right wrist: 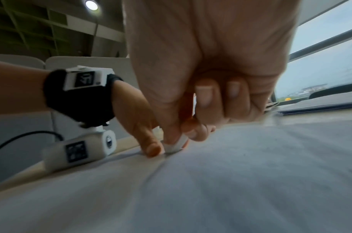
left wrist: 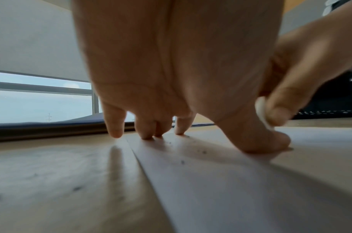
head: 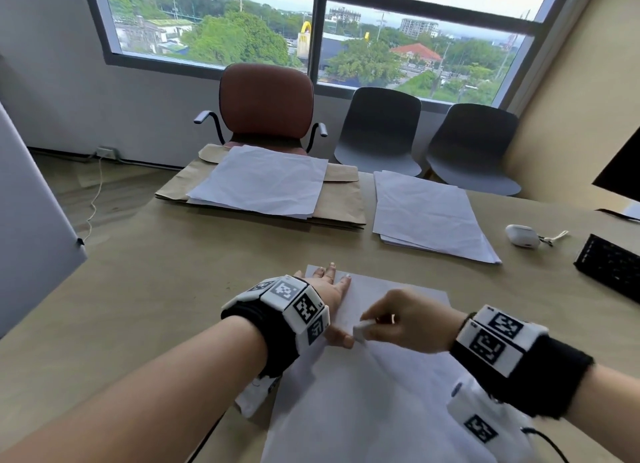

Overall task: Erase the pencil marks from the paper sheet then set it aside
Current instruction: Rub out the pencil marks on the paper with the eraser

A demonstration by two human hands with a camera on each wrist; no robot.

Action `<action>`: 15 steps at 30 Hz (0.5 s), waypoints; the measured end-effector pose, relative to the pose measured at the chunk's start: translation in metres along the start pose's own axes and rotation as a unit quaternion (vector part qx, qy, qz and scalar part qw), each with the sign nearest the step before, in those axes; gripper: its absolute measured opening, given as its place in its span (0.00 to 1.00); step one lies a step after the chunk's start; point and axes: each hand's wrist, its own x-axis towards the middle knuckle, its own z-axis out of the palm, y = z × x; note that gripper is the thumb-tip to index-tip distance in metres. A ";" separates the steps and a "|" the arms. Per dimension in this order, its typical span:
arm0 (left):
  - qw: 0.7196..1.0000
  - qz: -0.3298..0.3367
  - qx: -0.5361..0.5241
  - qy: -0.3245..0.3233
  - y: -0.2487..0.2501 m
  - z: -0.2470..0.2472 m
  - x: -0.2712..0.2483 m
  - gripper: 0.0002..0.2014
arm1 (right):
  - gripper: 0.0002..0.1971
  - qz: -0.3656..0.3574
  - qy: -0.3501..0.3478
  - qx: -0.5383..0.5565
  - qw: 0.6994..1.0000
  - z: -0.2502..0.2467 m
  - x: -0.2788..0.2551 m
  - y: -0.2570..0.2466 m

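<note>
A white paper sheet [head: 374,393] lies on the wooden table [head: 156,289] in front of me. My left hand [head: 329,296] presses down on the sheet's far left part with spread fingers and thumb [left wrist: 270,141]. My right hand [head: 398,319] pinches a small white eraser [head: 360,331] and holds its tip on the paper right beside the left thumb. In the right wrist view the eraser [right wrist: 174,146] touches the sheet [right wrist: 231,181] next to the thumb tip. Dark eraser crumbs [left wrist: 183,161] lie on the paper [left wrist: 221,181] near the left fingers.
A crumpled sheet [head: 263,182] rests on brown envelopes [head: 343,199] at the far side. A stack of white sheets [head: 429,216] lies to the right of it. A white earbud case [head: 521,235] and a black keyboard [head: 609,265] sit at the right. Chairs [head: 266,106] stand behind the table.
</note>
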 end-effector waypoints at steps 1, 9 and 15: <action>1.000 0.000 0.004 0.003 0.000 0.000 0.000 0.56 | 0.12 0.012 0.024 -0.003 1.000 -0.003 0.006 0.000; 1.000 0.003 0.010 0.022 -0.001 0.004 -0.002 0.56 | 0.13 0.026 0.088 0.022 0.996 0.011 0.012 -0.004; 1.000 0.001 0.011 0.012 -0.001 0.002 -0.002 0.57 | 0.11 0.039 0.093 0.012 0.995 0.003 0.022 0.001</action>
